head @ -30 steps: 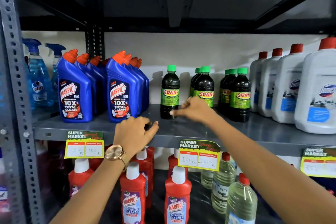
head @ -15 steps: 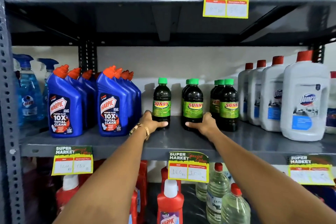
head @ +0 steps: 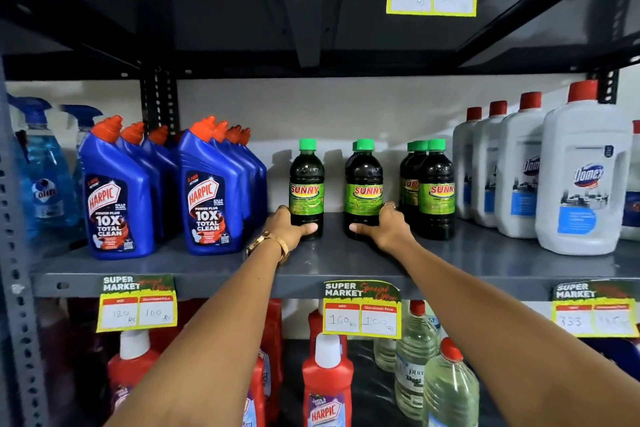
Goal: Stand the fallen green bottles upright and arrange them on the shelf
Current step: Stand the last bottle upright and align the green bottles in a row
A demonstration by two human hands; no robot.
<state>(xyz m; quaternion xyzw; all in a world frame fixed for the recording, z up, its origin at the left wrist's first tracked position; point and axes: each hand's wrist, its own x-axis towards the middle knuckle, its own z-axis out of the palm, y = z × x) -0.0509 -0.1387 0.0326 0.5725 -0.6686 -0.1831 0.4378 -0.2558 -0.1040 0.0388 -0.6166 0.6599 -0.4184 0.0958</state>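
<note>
Hands unmoved since before | left hand [head: 289, 229] clamped on round glossy green bottle [head: 306, 189] | right hand [head: 384, 229] clamped on its neighbour [head: 364, 187]

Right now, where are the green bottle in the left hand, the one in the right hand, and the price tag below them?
Left-hand bottle [head: 307, 196], head view, label.
Right-hand bottle [head: 364, 196], head view, label.
Price tag [head: 362, 310], head view, centre.

Both arms stretched forward. Left hand [head: 289, 227] curled, thumb pointing right, watch on wrist. Right hand [head: 382, 227] curled, thumb pointing left.
</note>
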